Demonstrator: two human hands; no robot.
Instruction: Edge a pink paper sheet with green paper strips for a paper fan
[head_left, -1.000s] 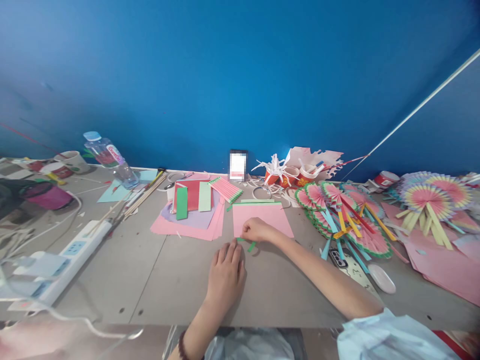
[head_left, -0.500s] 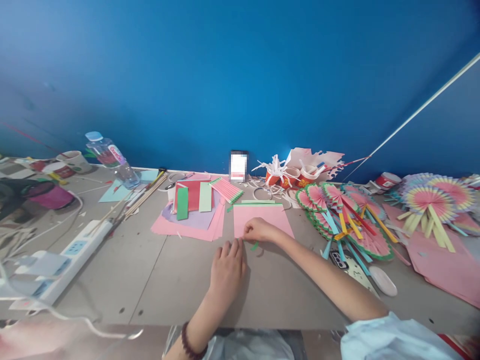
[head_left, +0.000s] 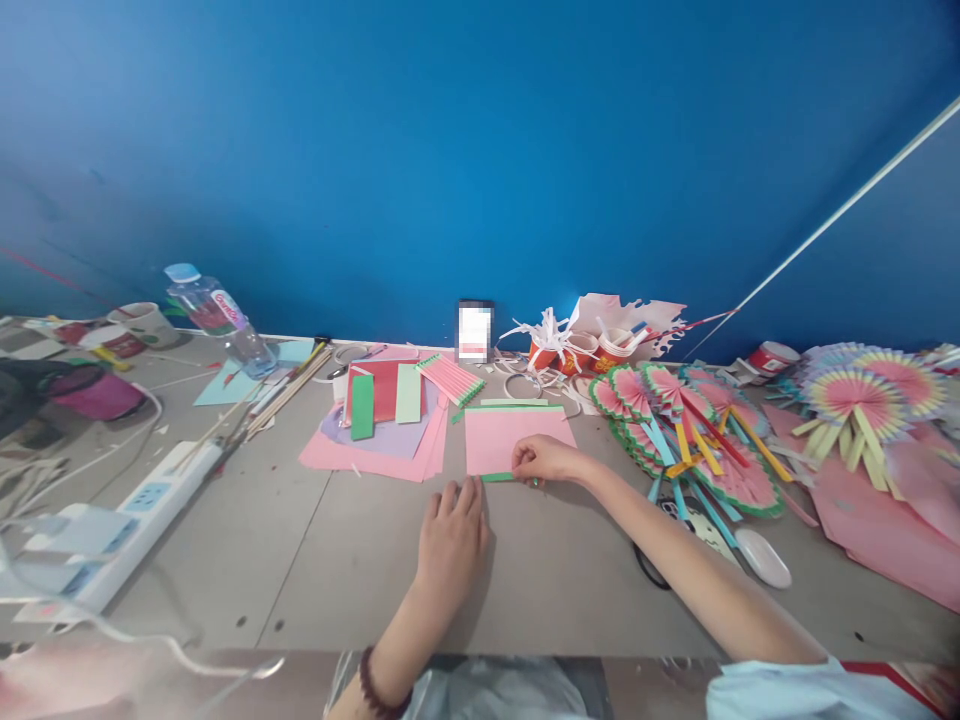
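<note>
A pink sheet (head_left: 495, 440) lies flat in the middle of the table, with a green strip (head_left: 496, 477) along its near edge and another green edge at the far side. My left hand (head_left: 454, 535) rests palm down on the table, fingers spread a little, its fingertips at the sheet's near left corner. Over the near right part of the sheet, the fingers of my right hand (head_left: 546, 460) are pinched together on the green strip at the edge.
Left of the sheet lie stacked papers (head_left: 330, 450) and a folded pink strip (head_left: 452, 380). Paper fans (head_left: 675, 430), a phone and a white case (head_left: 763, 558) are on the right. A power strip (head_left: 142, 520) and bottle (head_left: 225, 325) stand at left; cups (head_left: 613, 350) at the back.
My right hand has slid to the right along the sheet's near edge. The green strip now lies straight along that edge. My left hand has barely moved.
</note>
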